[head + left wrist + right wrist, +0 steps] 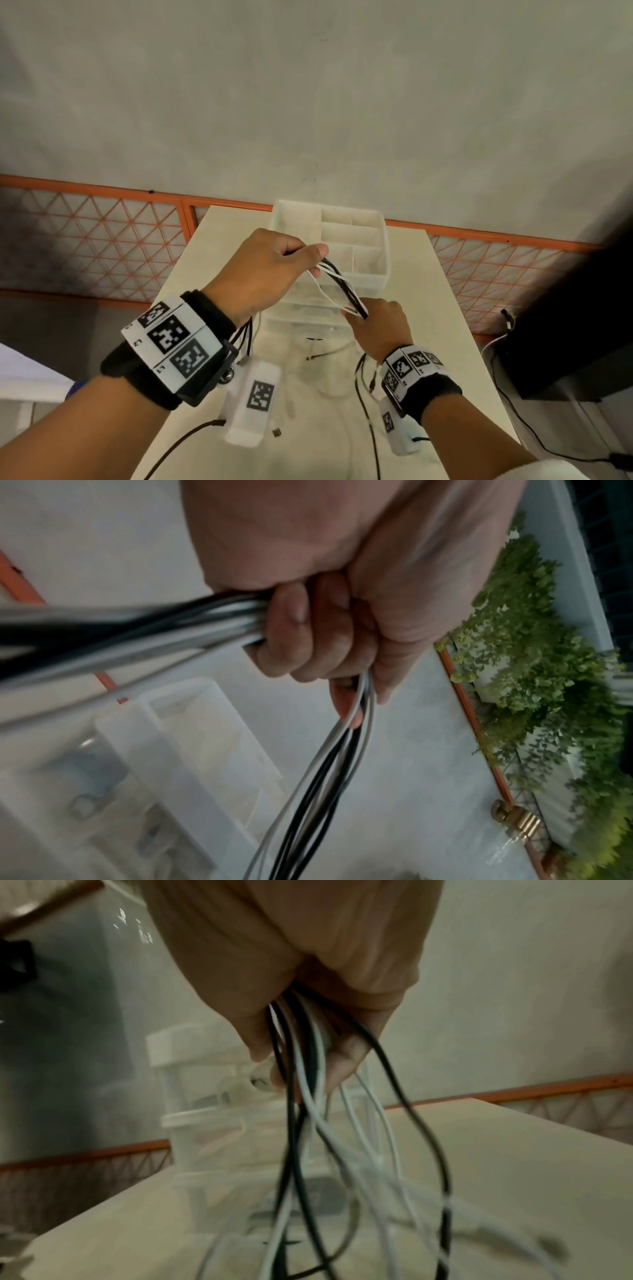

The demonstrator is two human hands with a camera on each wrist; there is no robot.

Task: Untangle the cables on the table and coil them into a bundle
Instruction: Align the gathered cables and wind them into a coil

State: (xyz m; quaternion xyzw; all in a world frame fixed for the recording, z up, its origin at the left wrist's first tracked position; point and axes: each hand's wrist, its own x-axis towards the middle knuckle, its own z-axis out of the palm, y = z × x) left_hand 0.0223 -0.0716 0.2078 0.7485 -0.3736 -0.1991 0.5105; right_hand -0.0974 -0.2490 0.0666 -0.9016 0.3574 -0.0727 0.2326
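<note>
A bunch of black and white cables stretches between my two hands above the table. My left hand is raised and grips one end of the bunch in a fist; in the left wrist view the cables pass through its curled fingers and hang down below the palm. My right hand is lower and to the right, its fingers closed round the other part of the bunch. In the right wrist view the cables drop from that hand in loose loops onto the table.
A clear plastic drawer organiser with open top compartments stands at the table's far end, just behind the hands. Loose cable ends lie on the tabletop under the wrists. An orange mesh railing runs behind the table; a dark cabinet stands right.
</note>
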